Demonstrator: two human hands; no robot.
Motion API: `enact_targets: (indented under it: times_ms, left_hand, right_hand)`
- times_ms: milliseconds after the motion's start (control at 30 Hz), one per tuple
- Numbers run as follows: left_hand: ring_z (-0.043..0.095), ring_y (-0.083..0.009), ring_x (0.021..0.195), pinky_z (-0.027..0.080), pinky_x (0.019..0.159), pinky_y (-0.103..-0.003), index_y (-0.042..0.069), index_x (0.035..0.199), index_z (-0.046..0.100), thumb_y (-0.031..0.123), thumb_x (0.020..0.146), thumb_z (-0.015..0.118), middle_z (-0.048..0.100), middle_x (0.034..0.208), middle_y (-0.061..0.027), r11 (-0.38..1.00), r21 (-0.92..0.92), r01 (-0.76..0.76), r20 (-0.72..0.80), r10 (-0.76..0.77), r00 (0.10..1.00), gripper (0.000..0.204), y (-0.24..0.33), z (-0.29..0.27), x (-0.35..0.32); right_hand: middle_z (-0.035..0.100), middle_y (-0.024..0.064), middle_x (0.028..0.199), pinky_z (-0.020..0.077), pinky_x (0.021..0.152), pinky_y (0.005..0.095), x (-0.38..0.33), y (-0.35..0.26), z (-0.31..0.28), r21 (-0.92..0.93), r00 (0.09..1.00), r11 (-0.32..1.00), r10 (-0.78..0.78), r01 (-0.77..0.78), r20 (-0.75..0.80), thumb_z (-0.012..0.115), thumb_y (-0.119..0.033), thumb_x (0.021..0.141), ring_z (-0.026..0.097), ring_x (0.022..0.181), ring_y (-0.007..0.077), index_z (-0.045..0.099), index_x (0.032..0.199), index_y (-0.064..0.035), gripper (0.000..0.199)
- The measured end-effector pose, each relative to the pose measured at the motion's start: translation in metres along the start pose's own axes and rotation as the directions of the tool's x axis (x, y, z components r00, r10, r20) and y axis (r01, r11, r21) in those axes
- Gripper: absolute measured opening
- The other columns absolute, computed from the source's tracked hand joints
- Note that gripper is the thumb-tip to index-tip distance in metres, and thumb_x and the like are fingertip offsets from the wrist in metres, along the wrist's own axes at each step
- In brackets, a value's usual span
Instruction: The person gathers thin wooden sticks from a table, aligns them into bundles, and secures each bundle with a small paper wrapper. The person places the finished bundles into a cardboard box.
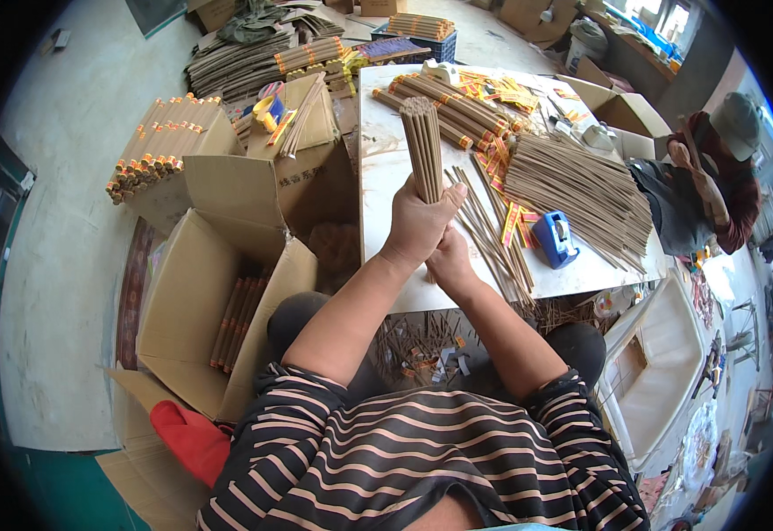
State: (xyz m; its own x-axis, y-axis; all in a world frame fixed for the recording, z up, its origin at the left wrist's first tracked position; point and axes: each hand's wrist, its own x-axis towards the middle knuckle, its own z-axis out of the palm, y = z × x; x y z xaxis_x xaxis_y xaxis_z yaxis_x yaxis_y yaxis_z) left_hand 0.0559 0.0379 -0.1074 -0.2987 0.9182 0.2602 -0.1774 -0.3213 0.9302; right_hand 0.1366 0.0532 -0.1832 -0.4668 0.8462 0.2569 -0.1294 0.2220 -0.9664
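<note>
A thick bundle of brown incense sticks (pixel 425 159) stands nearly upright over the near left part of the white table (pixel 382 186). My left hand (pixel 417 223) is wrapped round its middle. Just below, my right hand (pixel 451 258) is closed round the lower part, its fingers partly hidden behind my left wrist. Loose incense sticks (pixel 493 239) lie right of my hands, beside a large fanned pile of sticks (pixel 577 190). Close by are a blue tape dispenser (pixel 556 240) and red-and-yellow paper labels (pixel 512 223). Finished wrapped bundles (pixel 453 111) are stacked toward the back.
An open cardboard box (pixel 170 301) holding wrapped bundles stands at my left. Behind it, more bundles (pixel 161 146) are stacked on a carton. A co-worker in a cap (pixel 734 128) sits at the right. A white foam box (pixel 661 372) stands right of my knee. Stick scraps (pixel 413 345) litter the floor.
</note>
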Motion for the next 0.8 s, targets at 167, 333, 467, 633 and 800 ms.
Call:
enact_targets:
  times_ms: [167,333,467,633,800]
  left_hand:
    - [0.043,-0.0048,0.042,0.035,0.038,-0.021,0.008,0.067,0.047,0.011,0.082,0.065,0.046,0.051,0.0021,0.955,-0.298,0.014,0.07,0.007,0.997,0.024,0.046,-0.007,-0.004]
    - [0.045,-0.0061,0.045,0.038,0.045,-0.021,0.009,0.066,0.046,0.005,0.081,0.064,0.046,0.052,0.0016,0.991,-0.061,-0.119,0.039,0.121,0.992,0.024,0.063,0.01,-0.023]
    - [0.045,-0.0058,0.054,0.041,0.049,-0.023,0.004,0.076,0.05,0.015,0.08,0.069,0.05,0.061,0.0024,0.975,0.109,-0.194,0.051,0.189,0.981,0.022,0.026,0.01,-0.021]
    - [0.045,-0.0054,0.052,0.041,0.047,-0.023,0.003,0.079,0.051,0.015,0.08,0.068,0.049,0.061,0.0025,0.99,0.118,-0.083,0.012,0.082,0.997,0.021,0.004,0.009,-0.016]
    - [0.045,-0.0063,0.044,0.037,0.04,-0.021,0.008,0.071,0.048,0.015,0.083,0.066,0.048,0.053,0.0014,0.997,0.081,-0.01,-0.02,0.011,1.0,0.023,0.009,0.009,-0.025]
  right_hand:
    - [0.059,0.0045,0.077,0.0457,0.068,0.0268,-0.023,-0.056,0.001,-0.204,0.918,0.909,0.387,-0.364,0.087,0.066,-0.015,0.08,0.052,0.073,0.0097,0.054,0.095,-0.0009,0.024]
    - [0.061,0.0065,0.078,0.0462,0.068,0.0277,-0.019,-0.023,-0.002,-0.195,0.998,0.981,0.002,0.011,0.065,0.063,-0.009,0.079,0.054,0.071,0.0118,0.055,0.093,-0.0015,0.018]
    - [0.061,0.0047,0.078,0.0461,0.068,0.0268,-0.016,0.004,-0.007,-0.101,0.998,0.994,-0.038,0.044,0.058,0.061,-0.004,0.08,0.055,0.073,0.0109,0.055,0.092,0.0002,0.014]
    - [0.06,0.0016,0.077,0.0445,0.067,0.0239,-0.019,0.016,0.001,-0.038,0.998,0.998,0.047,-0.049,-0.033,0.061,-0.006,0.081,0.052,0.073,0.0081,0.056,0.087,-0.0006,0.009]
    - [0.058,0.001,0.075,0.0443,0.065,0.0244,-0.021,-0.019,0.006,-0.107,0.994,0.989,0.097,-0.102,-0.052,0.062,-0.007,0.081,0.051,0.072,0.0086,0.055,0.089,-0.0007,0.013]
